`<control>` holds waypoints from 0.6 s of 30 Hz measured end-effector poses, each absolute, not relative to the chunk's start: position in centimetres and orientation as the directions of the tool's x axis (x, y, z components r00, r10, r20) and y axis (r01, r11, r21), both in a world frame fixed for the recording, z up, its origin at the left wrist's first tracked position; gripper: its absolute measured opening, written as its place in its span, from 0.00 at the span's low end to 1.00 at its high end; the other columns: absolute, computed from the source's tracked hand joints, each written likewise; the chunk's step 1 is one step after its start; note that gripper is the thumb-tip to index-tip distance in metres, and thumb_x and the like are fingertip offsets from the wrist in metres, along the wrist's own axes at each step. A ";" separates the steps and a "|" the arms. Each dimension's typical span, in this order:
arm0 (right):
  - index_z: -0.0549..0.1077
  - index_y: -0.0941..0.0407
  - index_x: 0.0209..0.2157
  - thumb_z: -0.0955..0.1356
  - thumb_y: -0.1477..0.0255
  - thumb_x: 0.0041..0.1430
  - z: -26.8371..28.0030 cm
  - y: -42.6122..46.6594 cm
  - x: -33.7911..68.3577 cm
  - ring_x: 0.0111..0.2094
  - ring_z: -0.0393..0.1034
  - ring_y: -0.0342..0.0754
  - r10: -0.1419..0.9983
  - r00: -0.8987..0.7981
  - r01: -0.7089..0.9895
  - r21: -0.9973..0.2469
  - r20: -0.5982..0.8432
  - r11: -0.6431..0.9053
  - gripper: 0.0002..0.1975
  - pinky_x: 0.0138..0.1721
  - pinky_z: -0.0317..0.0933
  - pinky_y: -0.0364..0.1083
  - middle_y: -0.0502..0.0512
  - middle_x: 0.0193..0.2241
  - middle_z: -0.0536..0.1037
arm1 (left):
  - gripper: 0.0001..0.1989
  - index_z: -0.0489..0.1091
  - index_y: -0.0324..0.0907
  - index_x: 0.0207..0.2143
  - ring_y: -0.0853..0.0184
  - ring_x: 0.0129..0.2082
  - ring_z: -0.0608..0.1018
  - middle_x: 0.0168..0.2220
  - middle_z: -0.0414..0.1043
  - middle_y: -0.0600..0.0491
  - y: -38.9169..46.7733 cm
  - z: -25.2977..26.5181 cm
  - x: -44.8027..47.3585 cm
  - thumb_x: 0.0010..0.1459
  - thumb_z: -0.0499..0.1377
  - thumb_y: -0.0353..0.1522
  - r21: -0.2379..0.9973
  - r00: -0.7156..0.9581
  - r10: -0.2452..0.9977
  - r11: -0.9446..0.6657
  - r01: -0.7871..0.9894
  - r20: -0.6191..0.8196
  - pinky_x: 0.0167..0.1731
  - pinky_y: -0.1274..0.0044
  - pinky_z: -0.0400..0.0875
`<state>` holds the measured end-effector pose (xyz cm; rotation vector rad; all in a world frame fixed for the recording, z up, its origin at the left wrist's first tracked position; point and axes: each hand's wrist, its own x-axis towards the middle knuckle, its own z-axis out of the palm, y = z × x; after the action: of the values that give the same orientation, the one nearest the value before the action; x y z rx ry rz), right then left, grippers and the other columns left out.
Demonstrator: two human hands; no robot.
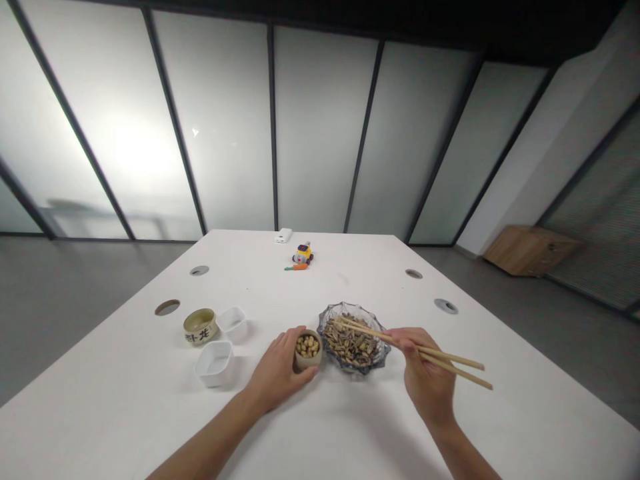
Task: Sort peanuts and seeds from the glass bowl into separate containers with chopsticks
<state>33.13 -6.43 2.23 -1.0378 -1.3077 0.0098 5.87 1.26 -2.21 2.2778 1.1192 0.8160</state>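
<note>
My left hand [283, 367] is wrapped round a small beige cup [306, 361] on the table. Light brown nuts, perhaps peanuts or pistachios, [307, 346] lie inside it. My right hand [425, 370] grips a pair of wooden chopsticks [445, 359]. Their tips reach into a clear, scalloped glass bowl [384, 361], at the upper left of a heap of striped sunflower seeds [353, 345]. Whether the tips pinch anything is too small to tell. The cup stands close against the bowl's left side.
Left of my left hand are two white plastic containers [215, 365] and a ceramic bowl with dark characters [200, 328]. Farther back lie a yellow toy car [303, 253], an orange-and-green toy screwdriver-like piece [297, 267] and a white device [283, 235]. Round holes [446, 306] pierce the white table [150, 373].
</note>
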 end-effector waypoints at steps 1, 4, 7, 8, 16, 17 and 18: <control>0.81 0.51 0.35 0.69 0.64 0.71 2.2 -6.6 32.3 0.35 0.79 0.51 0.559 0.314 0.479 -0.636 0.767 0.605 0.11 0.37 0.75 0.50 0.55 0.32 0.83 | 0.33 0.63 0.46 0.62 0.50 0.58 0.76 0.58 0.74 0.44 1.2 -2.2 5.9 0.55 0.67 0.34 0.635 0.489 0.818 -0.557 0.536 0.304 0.60 0.58 0.69; 0.81 0.51 0.34 0.70 0.59 0.68 2.2 -6.8 30.5 0.34 0.80 0.51 0.618 0.223 0.392 -0.650 0.754 0.651 0.13 0.36 0.76 0.50 0.55 0.31 0.82 | 0.32 0.63 0.46 0.62 0.51 0.58 0.76 0.58 0.74 0.44 1.2 -2.0 5.9 0.55 0.67 0.33 0.638 0.484 0.816 -0.561 0.527 0.317 0.61 0.58 0.69; 0.81 0.51 0.32 0.70 0.57 0.69 2.6 -6.9 30.6 0.33 0.80 0.51 0.621 0.213 0.426 -0.643 0.755 0.636 0.16 0.34 0.75 0.49 0.55 0.30 0.82 | 0.33 0.63 0.47 0.62 0.50 0.58 0.76 0.58 0.74 0.45 1.2 -2.0 5.9 0.55 0.67 0.33 0.639 0.482 0.816 -0.560 0.527 0.319 0.61 0.58 0.69; 0.80 0.51 0.32 0.69 0.57 0.69 2.9 -6.9 31.1 0.33 0.79 0.51 0.607 0.234 0.459 -0.636 0.760 0.620 0.16 0.34 0.75 0.48 0.55 0.30 0.82 | 0.33 0.63 0.46 0.62 0.50 0.58 0.76 0.59 0.74 0.44 1.2 -1.9 5.9 0.54 0.67 0.34 0.639 0.483 0.817 -0.558 0.529 0.314 0.61 0.57 0.69; 0.75 0.53 0.25 0.65 0.51 0.71 3.3 -6.3 34.8 0.23 0.72 0.47 0.687 0.273 0.656 -0.653 0.673 0.379 0.26 0.25 0.67 0.44 0.51 0.21 0.76 | 0.34 0.63 0.48 0.63 0.50 0.58 0.76 0.58 0.74 0.45 1.3 -2.2 5.8 0.56 0.67 0.35 0.636 0.487 0.815 -0.561 0.529 0.313 0.60 0.56 0.69; 0.76 0.53 0.26 0.65 0.51 0.70 3.1 -6.2 34.6 0.23 0.73 0.47 0.731 0.236 0.644 -0.667 0.640 0.375 0.25 0.25 0.67 0.44 0.52 0.22 0.77 | 0.34 0.63 0.48 0.63 0.50 0.58 0.76 0.58 0.74 0.45 1.3 -2.2 5.8 0.56 0.67 0.35 0.635 0.490 0.814 -0.563 0.528 0.314 0.60 0.56 0.69; 0.77 0.53 0.27 0.66 0.52 0.70 2.9 -6.0 34.4 0.24 0.74 0.48 0.766 0.194 0.628 -0.677 0.613 0.383 0.23 0.26 0.68 0.44 0.52 0.23 0.78 | 0.34 0.63 0.47 0.63 0.50 0.58 0.76 0.58 0.73 0.45 1.3 -2.2 5.8 0.56 0.67 0.35 0.635 0.492 0.812 -0.565 0.528 0.313 0.61 0.57 0.69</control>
<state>34.43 -6.02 2.89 -1.3114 -1.5013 0.1511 5.77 1.34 -2.25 2.2805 1.1057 0.8300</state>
